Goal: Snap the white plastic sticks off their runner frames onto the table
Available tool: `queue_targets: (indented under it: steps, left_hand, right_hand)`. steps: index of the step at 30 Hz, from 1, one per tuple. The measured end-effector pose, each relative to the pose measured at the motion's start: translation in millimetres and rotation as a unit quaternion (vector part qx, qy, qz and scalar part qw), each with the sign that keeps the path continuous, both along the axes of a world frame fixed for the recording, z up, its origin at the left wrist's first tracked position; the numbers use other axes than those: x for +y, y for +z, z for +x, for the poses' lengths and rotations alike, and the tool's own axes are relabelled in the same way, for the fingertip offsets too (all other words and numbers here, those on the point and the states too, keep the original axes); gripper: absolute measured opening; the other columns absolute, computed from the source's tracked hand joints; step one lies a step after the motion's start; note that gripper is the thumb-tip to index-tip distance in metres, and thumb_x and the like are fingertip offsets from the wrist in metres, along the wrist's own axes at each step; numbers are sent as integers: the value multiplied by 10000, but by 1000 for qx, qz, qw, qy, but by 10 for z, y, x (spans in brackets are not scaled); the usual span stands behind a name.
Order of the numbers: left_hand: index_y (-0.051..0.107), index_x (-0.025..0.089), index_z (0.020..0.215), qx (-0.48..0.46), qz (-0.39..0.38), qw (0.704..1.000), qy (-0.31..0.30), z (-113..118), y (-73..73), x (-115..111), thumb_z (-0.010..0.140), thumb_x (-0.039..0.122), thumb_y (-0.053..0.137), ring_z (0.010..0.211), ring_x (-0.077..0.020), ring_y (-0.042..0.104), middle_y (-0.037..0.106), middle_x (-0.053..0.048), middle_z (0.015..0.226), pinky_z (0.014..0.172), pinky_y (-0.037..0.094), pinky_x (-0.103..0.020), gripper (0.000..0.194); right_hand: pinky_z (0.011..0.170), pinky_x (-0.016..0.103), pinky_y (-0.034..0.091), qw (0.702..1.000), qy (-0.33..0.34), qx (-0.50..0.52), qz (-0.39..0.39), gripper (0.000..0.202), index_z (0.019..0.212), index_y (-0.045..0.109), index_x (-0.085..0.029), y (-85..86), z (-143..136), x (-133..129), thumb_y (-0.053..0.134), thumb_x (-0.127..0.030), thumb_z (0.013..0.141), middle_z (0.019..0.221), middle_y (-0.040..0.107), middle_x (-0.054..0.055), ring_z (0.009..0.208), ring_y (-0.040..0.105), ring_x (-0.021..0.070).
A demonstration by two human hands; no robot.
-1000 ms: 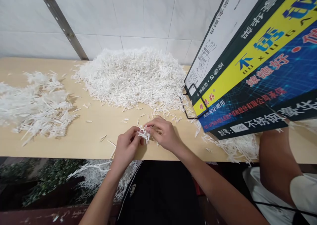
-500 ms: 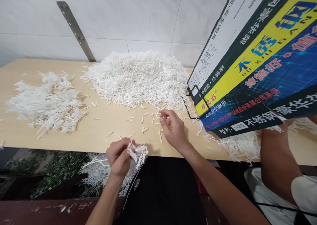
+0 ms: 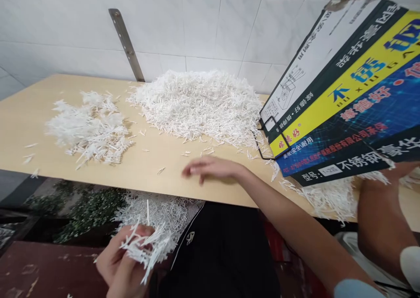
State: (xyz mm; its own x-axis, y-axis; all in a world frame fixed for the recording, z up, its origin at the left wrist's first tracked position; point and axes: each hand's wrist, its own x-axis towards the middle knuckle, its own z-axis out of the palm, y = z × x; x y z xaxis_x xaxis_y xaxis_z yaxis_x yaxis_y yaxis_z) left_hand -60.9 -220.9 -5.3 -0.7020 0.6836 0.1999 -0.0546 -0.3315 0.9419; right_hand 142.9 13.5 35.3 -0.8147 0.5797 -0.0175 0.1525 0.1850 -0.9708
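Observation:
My left hand [image 3: 123, 263] is closed around a loose bunch of thin white stick-like pieces [image 3: 151, 241], held low in front of the table edge. Their exact kind is not clear. Over the front of the table hovers my right hand [image 3: 210, 169], smeared by motion, its fingers stretched to the left with nothing visible in them. A few loose white pieces [image 3: 161, 170] lie just left of its fingertips. Behind it rises a large heap of the same white pieces [image 3: 200, 105]; a smaller pile [image 3: 92, 129] lies to the left.
A tall printed cardboard box [image 3: 334, 101] leans on the table's right side, with a black wire frame [image 3: 262, 147] at its corner. More white pieces fill a container below the table edge. A co-worker's arm [image 3: 380, 215] reaches in at right. A metal bracket [image 3: 126, 44] stands against the tiled wall.
My left hand has dropped down and left, below the table edge, with the white pieces in it. My right hand has swept left, its fingers now extended; loose pieces near the front edge are gone.

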Motion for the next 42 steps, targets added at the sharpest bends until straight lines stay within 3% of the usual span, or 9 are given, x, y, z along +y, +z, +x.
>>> queue_targets:
  steps: [4,6,10,12,14,16,23,37,42]
  left_hand:
    - [770,185,686,17,-6,1000,-5,75,-98,-27,668,344,853,476,-161,583,685,-21,603,416,440,-235,180]
    - [767,187,721,18,-15,1000,-13,125,-166,-14,716,328,823,449,-132,539,667,-6,594,396,402,-219,151]
    - [729,194,837,12,-56,998,-20,222,-183,134,835,308,730,423,-92,450,595,32,572,388,347,-199,114]
    - [696,189,853,52,-87,993,-53,235,-62,312,874,325,686,439,-98,454,543,42,539,417,370,-204,139]
    - [659,190,862,91,-132,976,-145,231,122,580,914,325,636,479,-99,481,554,39,566,461,394,-200,147]
    - [617,194,843,89,-152,956,-235,237,295,920,922,298,594,464,-82,463,574,40,585,463,381,-188,134]
    - [554,194,849,54,-163,909,-379,433,183,1790,864,382,678,458,-79,479,612,35,593,457,354,-174,225]
    - [729,167,910,225,-239,866,-376,507,71,1757,885,329,600,549,-118,510,639,14,608,538,360,-204,208]
    - [718,172,859,252,-244,858,-375,496,23,1751,891,417,638,527,-105,428,541,32,578,512,270,-214,260]
  right_hand:
    - [1110,424,469,872,-402,204,190,227,1127,710,-212,26,-220,253,594,-297,952,1293,687,80,1258,604,240]
    - [1094,396,482,897,-327,219,202,201,1108,717,-229,66,-402,172,588,-296,969,1221,713,55,1234,619,222]
    - [815,334,591,998,47,41,21,250,1065,754,-215,27,-861,-21,629,-421,996,1041,775,84,971,706,213]
    - [872,336,577,995,-66,51,49,180,1002,749,-206,-9,-983,84,657,-358,972,1128,764,81,1067,683,213]
    - [1019,360,517,940,-290,121,133,157,1035,724,-205,-10,-953,272,615,-300,973,1213,733,63,1203,629,213]
    - [1052,361,487,895,-373,182,165,209,1005,709,-193,13,-782,402,535,-308,999,1109,745,58,1137,654,208]
    - [742,301,535,966,-213,114,91,292,1039,757,-195,-182,87,68,549,-395,992,967,737,45,777,669,162]
    - [558,231,350,954,-253,-69,143,107,823,729,-210,-316,300,-87,718,-275,907,689,664,-18,614,564,124]
    - [528,246,397,913,-386,110,71,265,820,596,-208,-363,356,-101,547,-377,1018,730,621,6,590,528,130]
